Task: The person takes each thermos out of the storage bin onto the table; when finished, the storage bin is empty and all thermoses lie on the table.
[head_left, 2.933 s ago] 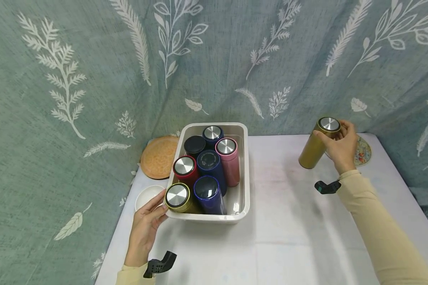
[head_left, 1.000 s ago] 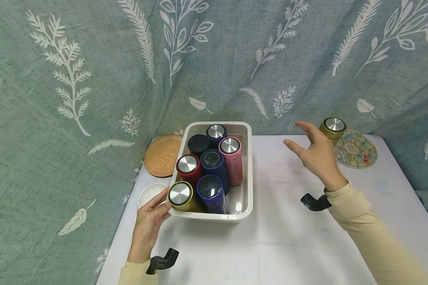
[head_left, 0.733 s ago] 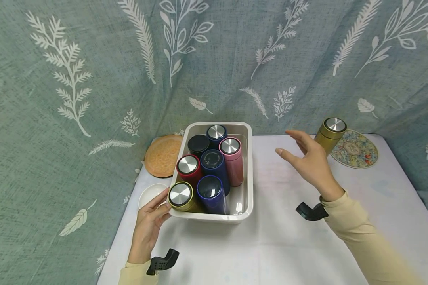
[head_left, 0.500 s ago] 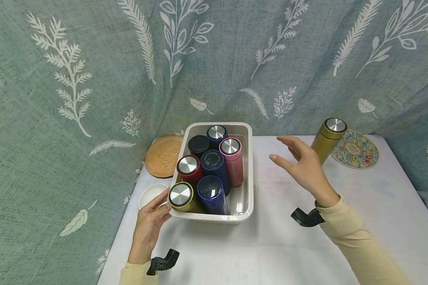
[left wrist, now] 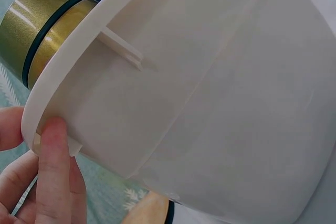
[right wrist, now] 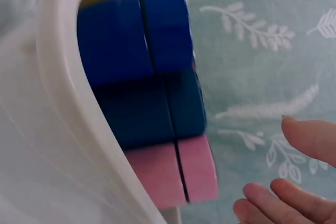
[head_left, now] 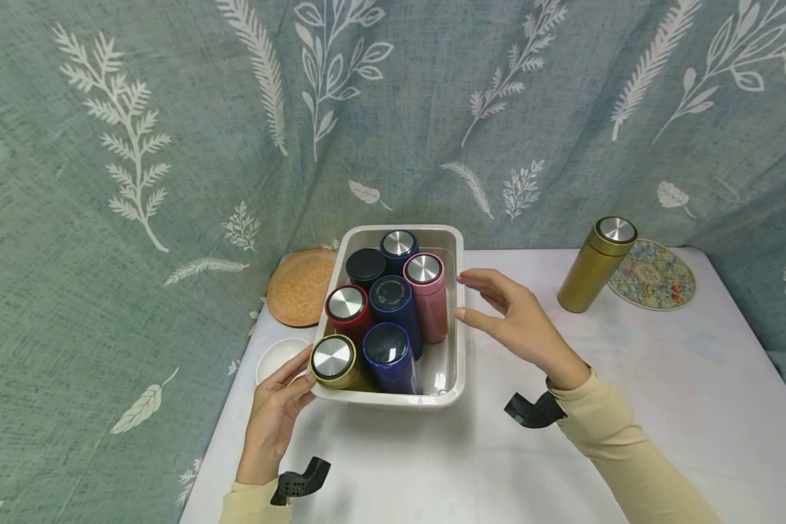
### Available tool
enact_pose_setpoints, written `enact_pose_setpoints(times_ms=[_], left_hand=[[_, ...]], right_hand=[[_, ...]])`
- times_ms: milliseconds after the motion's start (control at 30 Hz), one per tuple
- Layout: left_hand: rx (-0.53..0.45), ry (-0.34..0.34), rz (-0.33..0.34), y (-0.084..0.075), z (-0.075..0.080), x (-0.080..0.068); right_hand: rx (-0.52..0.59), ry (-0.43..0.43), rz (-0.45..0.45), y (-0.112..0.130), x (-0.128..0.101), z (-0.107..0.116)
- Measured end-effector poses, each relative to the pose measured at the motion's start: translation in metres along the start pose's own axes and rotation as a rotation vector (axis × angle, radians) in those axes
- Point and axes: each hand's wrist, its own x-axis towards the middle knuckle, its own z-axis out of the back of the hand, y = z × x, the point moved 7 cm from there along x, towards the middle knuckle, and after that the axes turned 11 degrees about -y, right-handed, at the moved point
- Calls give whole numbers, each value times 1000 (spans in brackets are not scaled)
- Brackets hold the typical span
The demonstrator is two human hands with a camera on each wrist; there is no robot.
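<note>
A white plastic tub point(head_left: 458, 364) holds several upright thermos bottles. My left hand point(head_left: 270, 418) pinches its front left corner, thumb and fingers on either side of the rim in the left wrist view. Beside that corner stands a yellow-green thermos point(head_left: 332, 358) with a silver lid. My right hand point(head_left: 524, 324) hovers at the tub's right rim, thumb and fingers spread, nothing between them. The nearest bottle to it is a pink thermos point(head_left: 426, 298). Also inside are a blue thermos point(head_left: 393, 364), a navy one point(head_left: 396, 309), a red one point(head_left: 346, 306) and a black-lidded one point(head_left: 365, 266).
On the right of the white table, a gold thermos point(head_left: 592, 269) stands alone, next to a round patterned mat point(head_left: 655, 276). A round tan board point(head_left: 295, 287) and a small white bowl point(head_left: 278, 356) lie left of the tub. A green leaf-print curtain point(head_left: 393, 109) hangs behind.
My right hand let go of the gold thermos, leaving it standing near the patterned mat, and moved left to the tub with fingers spread. The left hand keeps its place on the rim.
</note>
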Motion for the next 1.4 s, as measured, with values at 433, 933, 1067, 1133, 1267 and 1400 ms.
enact_pose_setpoints(times_ms=[433, 933, 1067, 1133, 1267, 1400], left_hand=[[-3, 8, 9, -1, 0, 0], [-21, 23, 8, -1, -1, 0], [-13, 18, 10, 0, -1, 1], [-10, 13, 11, 1, -1, 1], [-11, 14, 13, 1, -1, 1], [-8, 17, 16, 1, 0, 0]], right_hand=[[90, 101, -24, -4, -14, -40], [209, 166, -69, -5, -17, -67], [173, 199, -41, -2, -16, -75], [161, 210, -30, 0, -15, -79], [145, 228, -26, 2, -16, -87], [137, 250, -25, 2, -17, -94]])
